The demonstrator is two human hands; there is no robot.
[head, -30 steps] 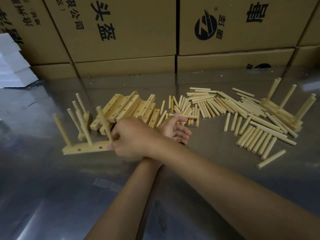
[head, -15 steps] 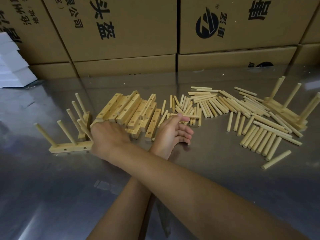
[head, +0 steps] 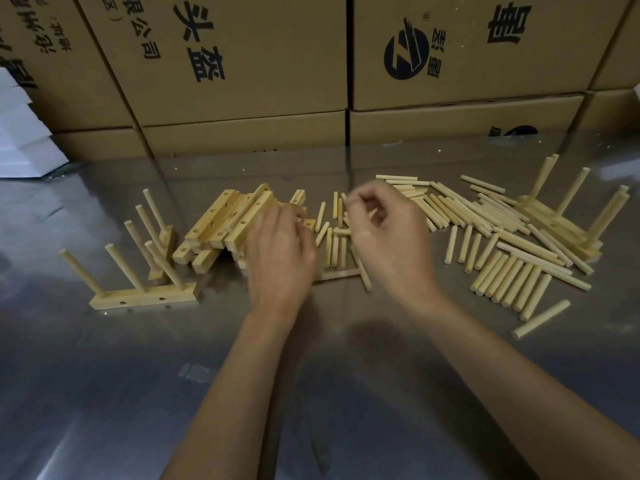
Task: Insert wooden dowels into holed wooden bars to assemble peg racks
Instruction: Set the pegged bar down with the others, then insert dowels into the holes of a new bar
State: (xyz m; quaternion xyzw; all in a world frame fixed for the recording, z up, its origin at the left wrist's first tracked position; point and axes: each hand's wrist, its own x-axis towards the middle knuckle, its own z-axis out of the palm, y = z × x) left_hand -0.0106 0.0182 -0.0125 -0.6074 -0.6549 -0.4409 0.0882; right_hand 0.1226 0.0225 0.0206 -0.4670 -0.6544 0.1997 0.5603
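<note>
A: On the steel table (head: 104,393), broad bare room is seen toward the near edge; the far edge is closed off by stacked cardboard boxes (head: 242,64), with white sheets (head: 20,140) at far left.

B: Parts laid out?

A: A heap of holed bars (head: 221,223) is noted left of centre; an exact count cannot be made. Loose dowels (head: 502,244) are spread from centre to right, too many and too overlapped to be counted. One finished rack (head: 145,296) with three pegs is set at near left, a second rack (head: 162,237) just behind it. More racks (head: 568,220) are piled at far right; number unclear.

B: Hands?

A: The left hand (head: 280,254) is lowered, fingers curled, onto the right end of the bar heap; whether a bar is gripped cannot be told. The right hand (head: 384,230) is held over the central dowels, fingers bent; something seems pinched, but blur prevents confirmation.
</note>
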